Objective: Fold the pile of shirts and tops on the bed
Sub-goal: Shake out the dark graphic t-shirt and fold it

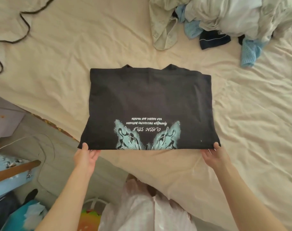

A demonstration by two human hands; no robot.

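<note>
A person is standing at the corner of the bed (pixel 58 67) and holding a black T-shirt (pixel 150 104) by its near edge. The left hand (pixel 85 156) is pinching the near left corner, thumb on top and fingers tucked underneath; the right hand (pixel 214 155) is doing the same at the near right corner, so each grip is closed on the cloth. The shirt is lying partly folded into a broad rectangle in the middle of the cream sheet, its collar pointing away and a pale blue butterfly print (pixel 147 136) with upside-down lettering sitting at the near edge. The pile of unfolded tops (pixel 225 17), white, light blue and dark, is sitting well apart at the far right of the bed. A dark cord (pixel 23 22) is trailing across the far left of the sheet.
</note>
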